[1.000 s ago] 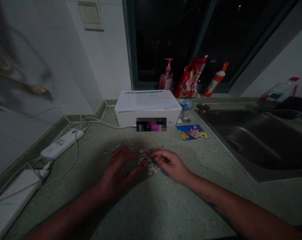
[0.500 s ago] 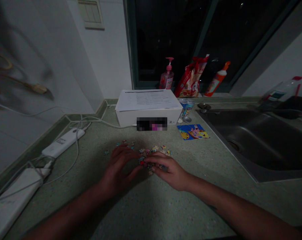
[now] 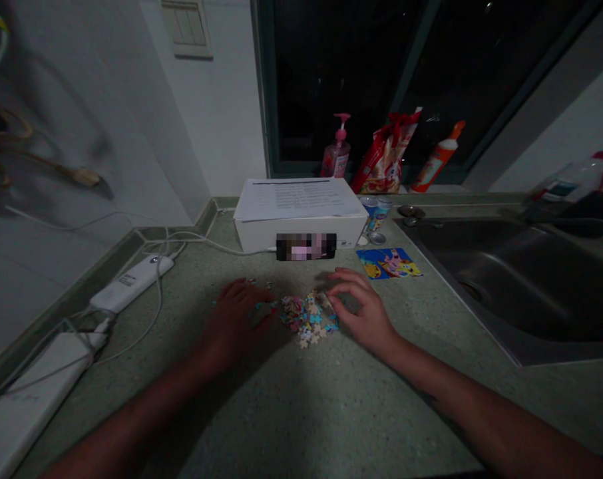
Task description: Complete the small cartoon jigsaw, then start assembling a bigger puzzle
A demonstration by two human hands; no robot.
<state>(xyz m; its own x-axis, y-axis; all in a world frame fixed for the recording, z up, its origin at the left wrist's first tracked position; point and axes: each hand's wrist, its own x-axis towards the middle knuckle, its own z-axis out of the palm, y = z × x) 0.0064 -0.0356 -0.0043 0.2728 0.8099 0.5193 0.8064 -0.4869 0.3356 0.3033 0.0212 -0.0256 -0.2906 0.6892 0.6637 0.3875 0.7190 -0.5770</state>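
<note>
Multicoloured jigsaw pieces [image 3: 309, 318] heap on the table [image 3: 301, 412] between the left hand [image 3: 234, 319], spread flat, and the right hand [image 3: 364, 313], half-curled; neither holds anything.

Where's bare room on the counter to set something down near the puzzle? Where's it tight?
Bare countertop lies on the near side of the jigsaw pieces. Another patch runs between the right hand and the sink, below the picture card. It's crowded between that hand and the left hand, where pieces are scattered, and by the white box.
</note>
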